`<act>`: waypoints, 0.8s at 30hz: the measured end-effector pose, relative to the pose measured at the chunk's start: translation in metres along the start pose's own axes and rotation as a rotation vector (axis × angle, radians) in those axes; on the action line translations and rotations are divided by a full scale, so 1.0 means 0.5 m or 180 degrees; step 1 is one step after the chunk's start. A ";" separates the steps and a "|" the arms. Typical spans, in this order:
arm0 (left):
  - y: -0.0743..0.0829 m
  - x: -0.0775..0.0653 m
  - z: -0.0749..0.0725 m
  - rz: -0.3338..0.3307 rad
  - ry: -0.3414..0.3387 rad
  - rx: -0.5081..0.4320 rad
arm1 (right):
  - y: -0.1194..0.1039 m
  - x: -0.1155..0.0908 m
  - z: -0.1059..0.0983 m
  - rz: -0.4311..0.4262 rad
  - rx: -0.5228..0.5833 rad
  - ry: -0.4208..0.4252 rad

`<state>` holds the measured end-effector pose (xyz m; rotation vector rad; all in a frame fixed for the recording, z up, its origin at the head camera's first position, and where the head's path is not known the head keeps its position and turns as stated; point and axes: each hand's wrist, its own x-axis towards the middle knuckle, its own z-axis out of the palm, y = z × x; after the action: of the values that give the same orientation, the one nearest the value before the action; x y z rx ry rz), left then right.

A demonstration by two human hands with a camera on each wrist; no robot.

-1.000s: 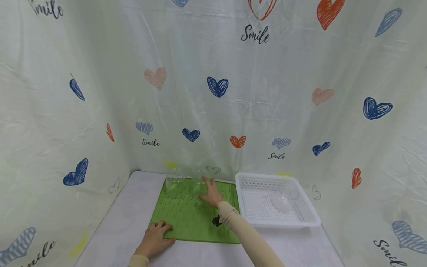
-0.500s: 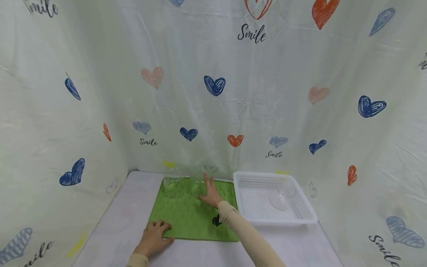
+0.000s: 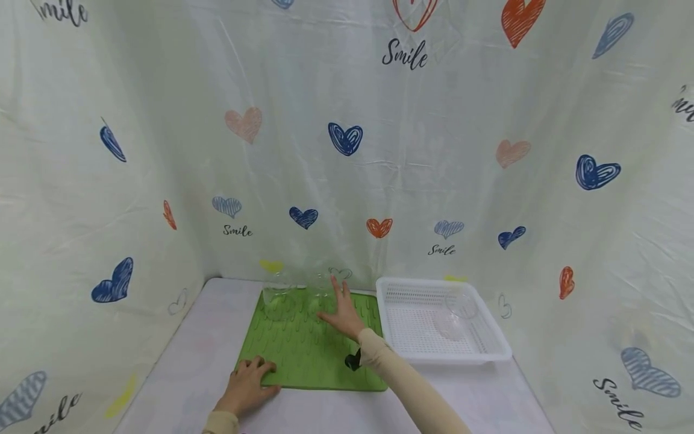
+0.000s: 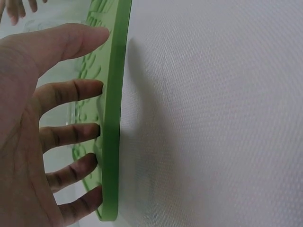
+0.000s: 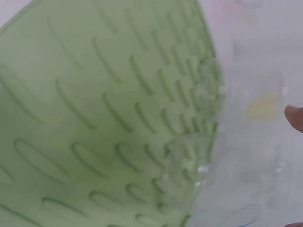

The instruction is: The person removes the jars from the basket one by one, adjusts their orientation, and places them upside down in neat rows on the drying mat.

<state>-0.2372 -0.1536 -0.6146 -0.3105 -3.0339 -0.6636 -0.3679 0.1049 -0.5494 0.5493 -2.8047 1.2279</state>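
Observation:
My left hand point(image 3: 248, 386) rests at the front left corner of a green ridged mat point(image 3: 309, 361), its fingertips touching the mat's edge point(image 4: 111, 123). At the mat's back part stands a clear, see-through cup point(image 3: 320, 298), with my right hand point(image 3: 346, 316) just to its right, fingers spread and thumb out. Whether the hand touches this cup cannot be told. A second clear cup point(image 3: 279, 304) stands to the left. In the right wrist view both clear vessels show faintly near the mat's far edge, and only a fingertip point(image 5: 296, 118) appears at the right.
To the right of the mat stands a white perforated basket point(image 3: 412, 355) with a clear rounded vessel point(image 3: 461, 304) in it. A black heart print point(image 3: 352, 360) shows beside my right sleeve. A white curtain point(image 3: 401, 181) with heart prints hangs behind and along both sides of the table point(image 3: 187, 355).
The fingers of my right hand have straightened and spread wider beside the clear cup. My left hand stays on the mat's edge. The head view has shifted slightly.

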 end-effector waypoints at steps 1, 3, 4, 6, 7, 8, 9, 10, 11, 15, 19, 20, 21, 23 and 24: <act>0.001 0.000 0.000 0.0001 -0.0003 0.0000 | -0.005 -0.004 -0.006 -0.0032 0.0021 0.0016; 0.002 0.001 0.000 -0.0005 0.0000 0.0007 | -0.015 -0.013 -0.018 -0.0095 0.0064 0.0046; 0.003 0.001 0.000 -0.0012 0.0003 0.0009 | -0.021 -0.017 -0.024 -0.0130 0.0079 0.0058; 0.004 0.002 0.000 -0.0015 0.0008 0.0024 | -0.032 -0.026 -0.037 -0.0214 0.0076 0.0102; 0.005 0.002 0.000 -0.0015 0.0011 0.0025 | -0.038 -0.032 -0.043 -0.0258 0.0105 0.0132; 0.005 0.003 -0.001 -0.0016 0.0012 0.0031 | -0.045 -0.037 -0.050 -0.0307 0.0152 0.0164; 0.005 0.003 -0.002 -0.0022 0.0009 0.0034 | -0.052 -0.043 -0.056 -0.0333 0.0186 0.0197; 0.005 0.004 -0.003 -0.0019 0.0006 0.0034 | -0.059 -0.049 -0.062 -0.0352 0.0231 0.0227; 0.005 0.004 -0.003 -0.0018 0.0006 0.0034 | -0.065 -0.057 -0.067 -0.0356 0.0274 0.0254; 0.006 0.005 -0.005 -0.0055 -0.0027 0.0015 | -0.090 -0.092 -0.088 -0.0316 0.0488 0.0349; 0.007 0.006 -0.007 -0.0086 -0.0074 -0.0003 | -0.105 -0.135 -0.111 -0.0339 0.0624 0.0522; 0.007 0.006 -0.007 -0.0084 -0.0077 -0.0005 | -0.107 -0.147 -0.117 -0.0343 0.0640 0.0585; 0.007 0.006 -0.007 -0.0077 -0.0077 -0.0008 | -0.107 -0.159 -0.123 -0.0348 0.0654 0.0649; 0.006 0.006 -0.005 -0.0058 -0.0062 0.0001 | -0.109 -0.181 -0.137 -0.0375 0.0711 0.0785; 0.006 0.006 -0.004 -0.0055 -0.0049 0.0005 | -0.109 -0.193 -0.145 -0.0390 0.0725 0.0866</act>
<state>-0.2398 -0.1512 -0.6116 -0.2912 -3.0551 -0.6628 -0.2675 0.1521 -0.4772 0.5101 -2.3912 1.4804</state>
